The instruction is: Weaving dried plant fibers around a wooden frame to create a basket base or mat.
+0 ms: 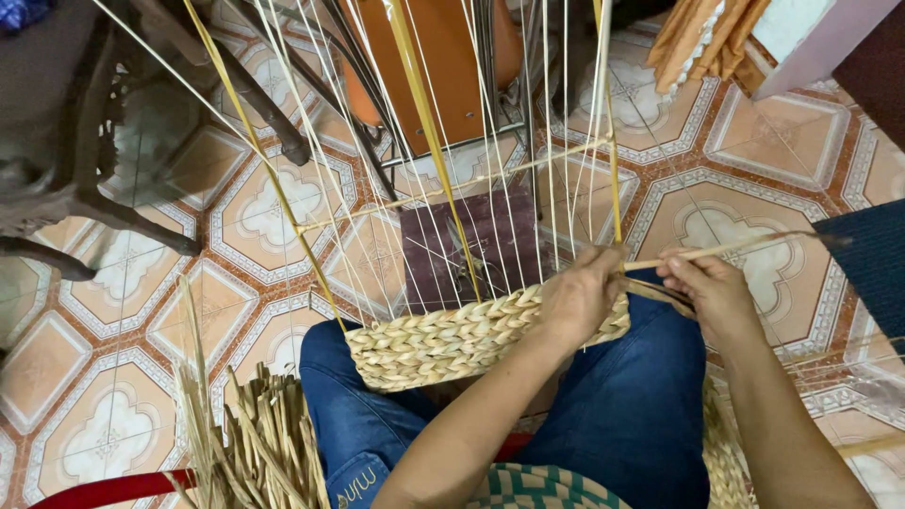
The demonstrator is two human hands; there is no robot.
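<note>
On the person's lap, over blue jeans (641,405), the half-woven basket (452,344) is resting with only a few braided rows done and the long bare uprights (490,170) fanning up unwoven. The left hand (580,297) is pressing curled against the braided rim, while the right hand (716,292) is pinching a straw strand (716,251) taut beside it.

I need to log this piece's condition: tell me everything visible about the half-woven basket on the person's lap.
The half-woven basket is a low band of pale, straw-coloured plaited fibre, several braided rows high, resting across the blue-jeaned knees. Thin pale upright stakes rise from its top edge, crossed by a slim horizontal rod. The left hand presses on its right end; the right hand holds a loose strand beside it.
</note>
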